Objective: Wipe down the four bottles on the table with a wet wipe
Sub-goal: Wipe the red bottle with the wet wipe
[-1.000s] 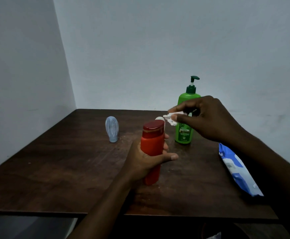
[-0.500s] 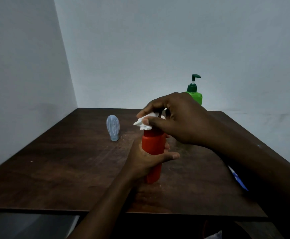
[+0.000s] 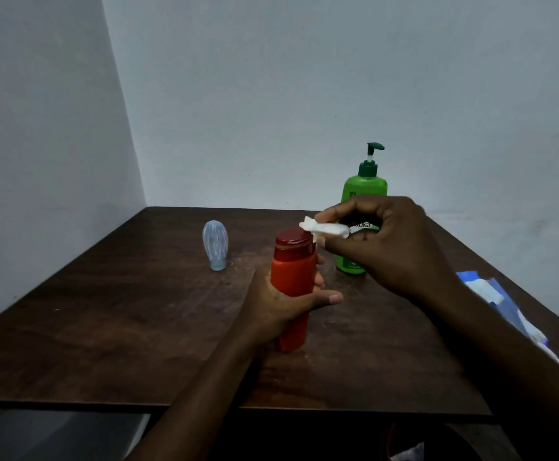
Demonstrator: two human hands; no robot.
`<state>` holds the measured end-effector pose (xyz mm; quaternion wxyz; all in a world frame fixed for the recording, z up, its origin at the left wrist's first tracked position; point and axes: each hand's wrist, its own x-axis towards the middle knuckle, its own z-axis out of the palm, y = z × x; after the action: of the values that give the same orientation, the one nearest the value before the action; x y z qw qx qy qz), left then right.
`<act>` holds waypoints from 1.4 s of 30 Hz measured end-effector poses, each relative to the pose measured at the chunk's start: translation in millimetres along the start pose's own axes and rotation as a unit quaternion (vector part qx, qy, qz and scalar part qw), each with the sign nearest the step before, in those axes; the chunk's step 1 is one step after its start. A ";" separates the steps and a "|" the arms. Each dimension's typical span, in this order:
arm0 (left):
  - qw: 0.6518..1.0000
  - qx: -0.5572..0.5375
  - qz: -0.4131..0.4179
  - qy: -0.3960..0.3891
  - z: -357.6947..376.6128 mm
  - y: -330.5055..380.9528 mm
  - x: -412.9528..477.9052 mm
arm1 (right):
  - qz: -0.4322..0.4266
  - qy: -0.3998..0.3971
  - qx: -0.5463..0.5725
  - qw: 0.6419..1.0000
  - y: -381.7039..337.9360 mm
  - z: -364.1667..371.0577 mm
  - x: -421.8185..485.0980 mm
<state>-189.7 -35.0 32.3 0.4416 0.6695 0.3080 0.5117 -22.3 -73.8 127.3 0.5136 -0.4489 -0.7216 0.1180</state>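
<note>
My left hand (image 3: 279,302) grips a red bottle (image 3: 293,281) with a dark red cap around its middle, holding it upright on the brown table (image 3: 121,327). My right hand (image 3: 388,251) pinches a small white wet wipe (image 3: 324,227) whose tip touches the right edge of the cap. Behind my right hand stands a green pump bottle (image 3: 364,194), its lower part hidden. A small pale blue bottle (image 3: 215,244) stands inverted at the back left. A fourth bottle is not visible.
A blue and white wet wipe pack (image 3: 504,311) lies at the table's right edge, partly behind my right forearm. Grey walls close the table in at the back and left. The near table edge runs across the bottom.
My right hand with the wipe swept left over the red bottle's cap, then drew back to the right, so the cap and the green bottle show again.
</note>
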 end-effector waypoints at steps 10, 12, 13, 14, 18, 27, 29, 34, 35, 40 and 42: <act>0.997 0.065 -0.013 0.038 -4.3 -12.6 0.5 | -0.164 0.054 -0.078 0.982 -29.0 50.6 -21.0; 0.994 0.105 -0.025 0.027 -4.7 -13.4 -0.5 | -0.183 0.031 -0.054 0.981 -31.5 58.0 -24.6; 0.994 0.104 -0.026 0.018 -5.7 -15.0 0.5 | -0.191 0.027 -0.040 0.980 -31.0 58.4 -26.9; 0.994 0.101 -0.031 0.013 -5.0 -13.2 0.1 | -0.191 0.033 -0.028 0.981 -29.6 56.2 -29.6; 0.999 0.025 -0.028 0.020 -2.0 -3.0 -4.9 | -0.081 0.092 0.044 0.991 -22.0 35.0 -30.3; 0.997 0.037 -0.064 0.014 8.6 1.4 -16.9 | 0.059 0.083 0.106 0.989 -7.4 -1.4 -13.3; 0.998 0.032 -0.060 0.019 7.3 -1.1 -19.3 | 0.048 0.059 0.076 0.994 -9.0 0.1 -13.0; 0.997 -0.006 -0.081 0.009 3.8 0.2 -25.0 | 0.055 0.030 0.061 0.996 -13.0 1.4 -4.9; 0.996 -0.007 -0.087 0.007 3.5 -0.6 -25.1 | 0.056 0.023 0.051 0.997 -14.4 1.2 -1.5; 0.995 0.016 -0.097 0.006 6.1 -1.2 -21.7 | 0.069 -0.057 -0.007 0.996 -22.1 2.3 22.8; 0.994 0.018 -0.104 0.005 6.5 -2.7 -20.5 | 0.070 -0.100 -0.051 0.991 -23.6 4.0 31.5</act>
<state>-189.2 -53.4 20.8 0.4789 0.6394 0.3874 0.4602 -40.3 -61.9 160.4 0.4056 -0.5100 -0.7413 0.1610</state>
